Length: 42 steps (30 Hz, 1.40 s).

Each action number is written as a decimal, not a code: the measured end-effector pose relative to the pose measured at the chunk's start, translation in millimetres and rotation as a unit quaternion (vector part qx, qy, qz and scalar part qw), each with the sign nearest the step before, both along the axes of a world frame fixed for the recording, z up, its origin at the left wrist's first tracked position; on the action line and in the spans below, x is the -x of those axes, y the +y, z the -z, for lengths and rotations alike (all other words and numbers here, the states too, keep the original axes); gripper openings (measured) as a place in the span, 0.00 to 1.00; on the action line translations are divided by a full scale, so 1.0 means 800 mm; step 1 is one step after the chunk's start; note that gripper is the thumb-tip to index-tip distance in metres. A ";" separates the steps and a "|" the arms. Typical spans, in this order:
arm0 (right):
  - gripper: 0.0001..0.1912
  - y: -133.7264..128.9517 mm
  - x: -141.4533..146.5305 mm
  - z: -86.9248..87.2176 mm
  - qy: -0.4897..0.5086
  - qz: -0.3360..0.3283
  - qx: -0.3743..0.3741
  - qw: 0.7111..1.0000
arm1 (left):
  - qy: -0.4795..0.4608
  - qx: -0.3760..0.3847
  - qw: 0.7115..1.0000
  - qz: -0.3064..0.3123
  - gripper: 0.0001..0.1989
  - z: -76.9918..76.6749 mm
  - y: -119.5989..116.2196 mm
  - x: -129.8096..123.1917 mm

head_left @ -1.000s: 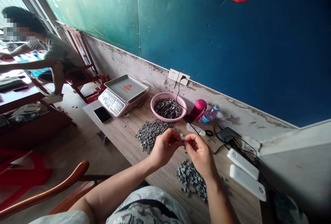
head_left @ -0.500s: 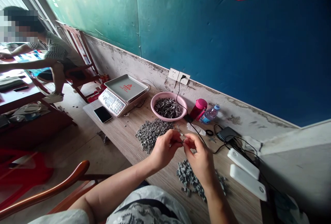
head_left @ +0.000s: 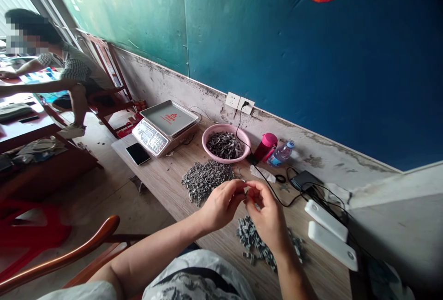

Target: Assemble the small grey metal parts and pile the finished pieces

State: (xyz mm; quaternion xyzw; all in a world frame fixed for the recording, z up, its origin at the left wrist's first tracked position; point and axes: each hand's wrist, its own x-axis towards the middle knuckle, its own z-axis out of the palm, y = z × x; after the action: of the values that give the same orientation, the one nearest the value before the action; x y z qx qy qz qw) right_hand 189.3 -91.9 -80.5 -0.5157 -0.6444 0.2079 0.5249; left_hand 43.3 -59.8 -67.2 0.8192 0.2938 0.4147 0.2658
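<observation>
My left hand (head_left: 223, 203) and my right hand (head_left: 265, 210) meet above the table, fingertips pinched together. Between them is a small dark piece (head_left: 246, 193), mostly covered by the fingers; its exact kind cannot be made out. Beyond my left hand lies a heap of small grey pieces (head_left: 200, 177). Under and around my right hand spreads a second pile of grey-green, block-like pieces (head_left: 251, 237), partly hidden by the wrist. Farther back, a pink basket (head_left: 206, 148) holds dark, curved strips (head_left: 224, 145).
A digital scale (head_left: 152, 136) and a phone (head_left: 137, 153) occupy the table's far left. Along the wall stand a pink flask (head_left: 266, 145) and a water bottle (head_left: 281, 153). Cables run past a black box (head_left: 306, 179) and white devices (head_left: 332, 244). Another person (head_left: 74, 67) sits at left.
My fingers have shifted slightly around the small piece, and the left-hand fingers are now more stretched over it. The piles and basket look the same.
</observation>
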 end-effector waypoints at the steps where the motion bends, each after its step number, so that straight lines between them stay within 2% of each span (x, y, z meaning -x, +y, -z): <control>1: 0.14 -0.001 0.001 0.000 0.000 0.004 0.001 1.000 | 0.011 -0.027 1.000 0.001 0.10 0.001 -0.001 -0.001; 6: 0.13 -0.006 0.012 -0.004 -0.021 0.049 0.009 0.999 | 0.018 -0.101 0.995 -0.002 0.11 0.003 -0.008 -0.008; 11: 0.14 -0.011 0.014 -0.006 0.032 0.048 0.027 0.998 | -0.053 -0.092 0.994 -0.026 0.07 0.006 -0.010 -0.012; 15: 0.17 -0.012 0.007 -0.003 0.131 -0.013 0.094 0.987 | -0.096 -0.014 0.995 -0.021 0.02 0.004 -0.007 -0.009; 19: 0.20 -0.012 0.001 -0.002 0.229 -0.076 0.141 0.960 | -0.123 0.144 0.980 0.069 0.02 -0.004 -0.003 -0.004; 21: 0.19 -0.012 -0.002 -0.002 0.242 -0.082 0.138 0.957 | -0.125 0.184 0.970 0.099 0.05 -0.007 0.000 -0.002; 23: 0.18 -0.012 -0.003 -0.002 0.251 -0.078 0.128 0.956 | -0.101 0.167 0.975 0.105 0.06 -0.008 0.003 0.001; 26: 0.17 -0.011 -0.002 -0.002 0.267 -0.078 0.129 0.952 | -0.042 0.061 0.993 0.092 0.06 -0.007 0.006 0.004; 29: 0.17 -0.009 0.001 0.000 0.290 -0.074 0.135 0.945 | -0.022 -0.021 0.997 0.065 0.05 -0.004 0.008 0.005; 31: 0.17 -0.007 0.003 0.002 0.325 -0.067 0.133 0.934 | -0.037 -0.020 0.998 0.046 0.04 -0.002 0.008 0.004; 33: 0.17 -0.006 0.004 0.003 0.358 -0.065 0.132 0.922 | -0.059 0.011 0.998 0.031 0.04 -0.001 0.006 0.003; 38: 0.18 -0.006 -0.001 0.003 0.398 -0.082 0.154 0.901 | -0.108 0.123 0.985 0.058 0.06 0.003 0.002 0.001; 40: 0.18 -0.006 -0.002 0.008 0.403 -0.082 0.163 0.897 | -0.095 0.117 0.987 0.056 0.06 0.007 0.002 0.001; 42: 0.18 -0.007 0.000 0.017 0.410 -0.071 0.171 0.893 | -0.057 0.071 0.995 0.036 0.06 0.014 0.002 0.002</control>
State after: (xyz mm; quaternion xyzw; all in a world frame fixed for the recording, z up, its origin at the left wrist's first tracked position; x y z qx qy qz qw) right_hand 189.5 -97.3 -94.4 -0.4192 -0.3616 0.5445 0.6302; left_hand 41.4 -57.9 -78.2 0.7834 0.2774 0.4285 0.3545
